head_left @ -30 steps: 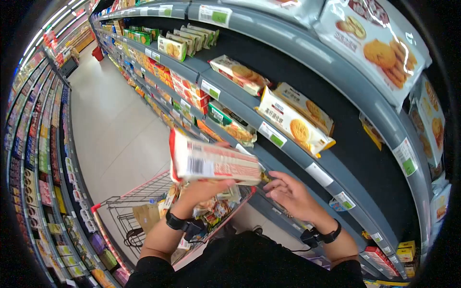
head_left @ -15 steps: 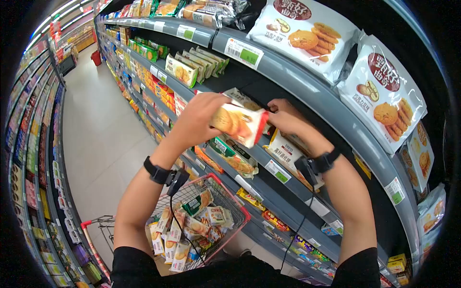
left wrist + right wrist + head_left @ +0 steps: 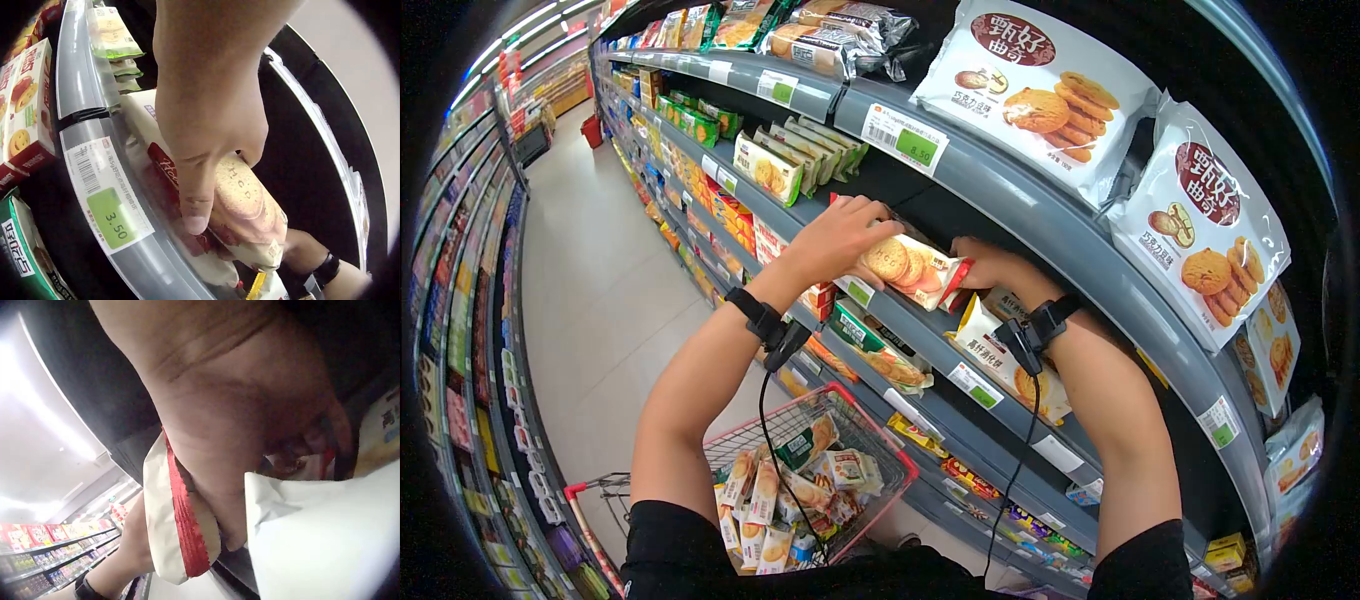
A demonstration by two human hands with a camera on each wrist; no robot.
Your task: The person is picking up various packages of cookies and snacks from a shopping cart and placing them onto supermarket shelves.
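Only left wrist shows thumb (image 3: 195, 206) pressing biscuit pack (image 3: 244, 206).

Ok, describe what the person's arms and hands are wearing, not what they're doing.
Both forearms are bare, with short black sleeves at the upper arms. The left hand and right hand wear no gloves or rings that show. Each wrist has a black strap carrying a small black camera unit: left wrist strap, right wrist strap. A thin black cable hangs from each unit toward the body.

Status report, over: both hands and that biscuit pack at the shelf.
Left hand grips biscuit pack. Right hand holds its red end. Pack lies on the shelf, atop another pack.
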